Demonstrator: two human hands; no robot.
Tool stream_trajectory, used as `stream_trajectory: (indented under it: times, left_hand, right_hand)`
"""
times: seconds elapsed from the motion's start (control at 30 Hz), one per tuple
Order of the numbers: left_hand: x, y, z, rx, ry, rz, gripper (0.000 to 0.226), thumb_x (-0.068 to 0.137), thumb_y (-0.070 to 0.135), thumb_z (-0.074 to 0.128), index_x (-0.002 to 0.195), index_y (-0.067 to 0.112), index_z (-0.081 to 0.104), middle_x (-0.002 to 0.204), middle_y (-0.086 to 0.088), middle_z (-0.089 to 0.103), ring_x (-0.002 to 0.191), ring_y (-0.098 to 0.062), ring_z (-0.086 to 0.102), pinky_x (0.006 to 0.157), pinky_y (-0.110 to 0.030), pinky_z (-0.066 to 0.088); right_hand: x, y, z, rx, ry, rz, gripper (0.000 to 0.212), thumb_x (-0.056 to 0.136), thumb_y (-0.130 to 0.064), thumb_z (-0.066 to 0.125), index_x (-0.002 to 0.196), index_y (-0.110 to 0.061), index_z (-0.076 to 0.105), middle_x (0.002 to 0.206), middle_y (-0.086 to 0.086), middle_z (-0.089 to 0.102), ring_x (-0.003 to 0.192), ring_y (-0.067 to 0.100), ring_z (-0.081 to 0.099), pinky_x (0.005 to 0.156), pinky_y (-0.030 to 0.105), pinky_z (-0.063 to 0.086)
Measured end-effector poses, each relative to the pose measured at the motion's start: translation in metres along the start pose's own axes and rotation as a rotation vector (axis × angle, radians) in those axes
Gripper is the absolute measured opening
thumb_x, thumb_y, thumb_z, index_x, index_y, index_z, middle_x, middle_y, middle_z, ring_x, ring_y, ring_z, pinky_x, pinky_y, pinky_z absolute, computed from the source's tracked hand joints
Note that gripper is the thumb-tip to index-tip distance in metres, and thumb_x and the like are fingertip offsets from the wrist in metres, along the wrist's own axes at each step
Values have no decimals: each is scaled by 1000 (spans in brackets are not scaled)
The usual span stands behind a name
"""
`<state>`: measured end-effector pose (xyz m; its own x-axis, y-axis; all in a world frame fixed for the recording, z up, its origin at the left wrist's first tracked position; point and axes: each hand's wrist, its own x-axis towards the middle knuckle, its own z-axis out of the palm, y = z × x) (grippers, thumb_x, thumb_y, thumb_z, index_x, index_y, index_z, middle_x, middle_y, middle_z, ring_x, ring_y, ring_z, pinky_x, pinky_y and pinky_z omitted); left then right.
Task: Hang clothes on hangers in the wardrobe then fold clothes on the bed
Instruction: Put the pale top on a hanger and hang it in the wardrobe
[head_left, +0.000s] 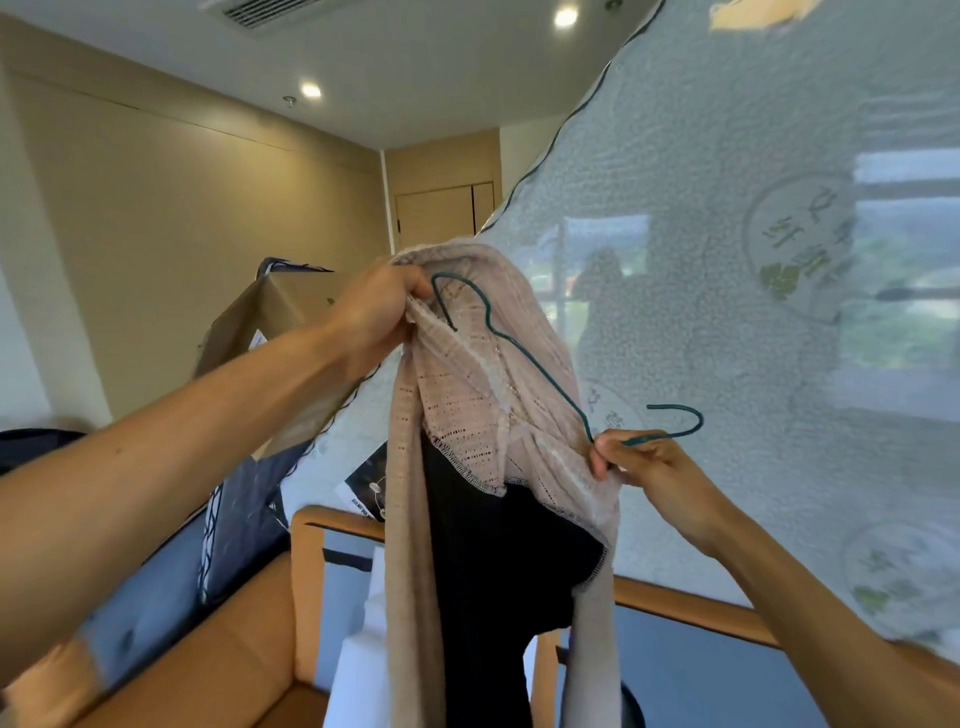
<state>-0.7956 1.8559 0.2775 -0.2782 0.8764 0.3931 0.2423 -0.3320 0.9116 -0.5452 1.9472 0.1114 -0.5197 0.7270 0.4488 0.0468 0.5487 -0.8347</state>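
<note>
I hold a pale pink knitted garment (467, 405) with a black lining up in front of me. A thin green wire hanger (524, 353) lies across its neck opening, hook end to the lower right. My left hand (379, 306) pinches the garment's upper edge by the hanger's bent end. My right hand (649, 467) grips the hanger just below its hook, together with the garment's edge. The long fabric hangs down between my arms.
An upright mattress (753, 260) in a light printed cover fills the right side. A cardboard box (275, 317) stands behind my left arm. Below are a wooden frame (332, 525), dark blue bedding (244, 514) and an orange chair (208, 665).
</note>
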Motion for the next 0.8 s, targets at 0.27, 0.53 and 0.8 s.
stream_trajectory:
  times: [0.27, 0.53, 0.8]
  left_hand:
    - [-1, -7, -4, 76, -10, -6, 22, 93, -1, 41, 83, 13, 55, 71, -1, 52, 62, -13, 51, 62, -29, 43]
    - [-7, 0, 21, 27, -186, -24, 24, 94, 2, 44, 107, 2, 65, 99, -14, 74, 95, -29, 69, 94, -33, 54]
    - [-1, -14, 10, 236, -202, -106, 18, 92, 7, 50, 107, 9, 60, 101, -14, 62, 95, -28, 60, 96, -44, 52]
  right_hand:
    - [7, -9, -5, -251, -134, 221, 25, 99, -23, 59, 80, -7, 56, 78, 9, 48, 74, 20, 47, 68, 19, 39]
    - [15, -40, 20, -523, -621, 231, 35, 96, -18, 53, 61, -16, 54, 63, 1, 50, 62, 16, 46, 67, 31, 38]
    - [8, -71, 4, -250, -89, 44, 46, 103, -21, 51, 59, -19, 39, 52, -8, 33, 48, 10, 28, 52, 27, 24]
